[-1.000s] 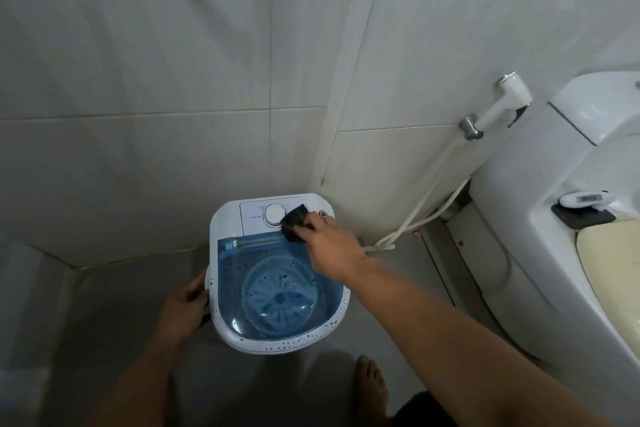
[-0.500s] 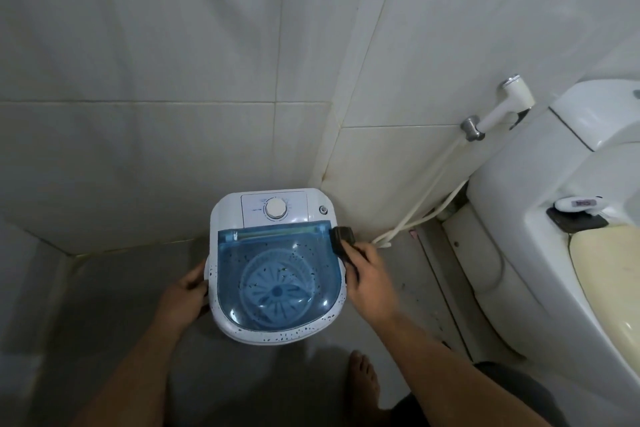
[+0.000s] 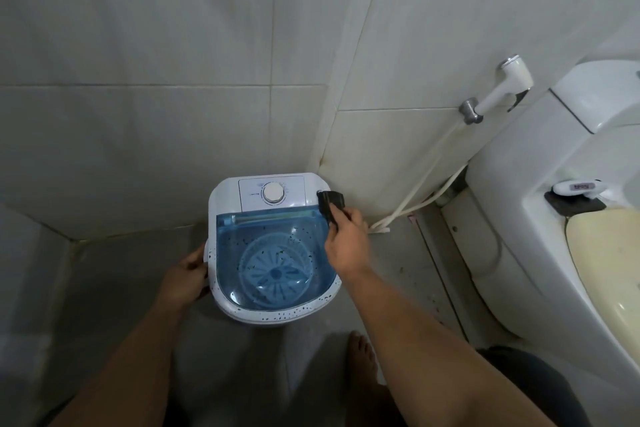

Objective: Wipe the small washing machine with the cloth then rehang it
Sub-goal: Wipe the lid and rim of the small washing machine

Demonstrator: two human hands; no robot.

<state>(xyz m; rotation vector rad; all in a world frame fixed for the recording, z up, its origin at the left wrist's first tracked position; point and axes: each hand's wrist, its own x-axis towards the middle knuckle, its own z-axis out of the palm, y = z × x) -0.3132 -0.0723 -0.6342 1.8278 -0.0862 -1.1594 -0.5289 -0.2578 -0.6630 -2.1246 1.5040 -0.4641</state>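
Observation:
A small white washing machine (image 3: 225,204) with a clear blue lid and a round dial stands on the floor in the tiled corner. Dark specks dot its front rim. My right hand (image 3: 346,243) is shut on a small black cloth (image 3: 330,204), which presses on the machine's back right corner beside the control panel. My left hand (image 3: 185,279) grips the machine's left side, fingers wrapped round the edge.
A white toilet (image 3: 519,218) with a cream seat fills the right side. A bidet sprayer (image 3: 509,83) hangs on the wall, its hose (image 3: 415,194) running down to the floor behind the machine. My bare foot (image 3: 362,357) is on the grey floor in front.
My right hand has carried the cloth from the control panel to the machine's right side, then up to the back right corner. The left hand stays on the left side.

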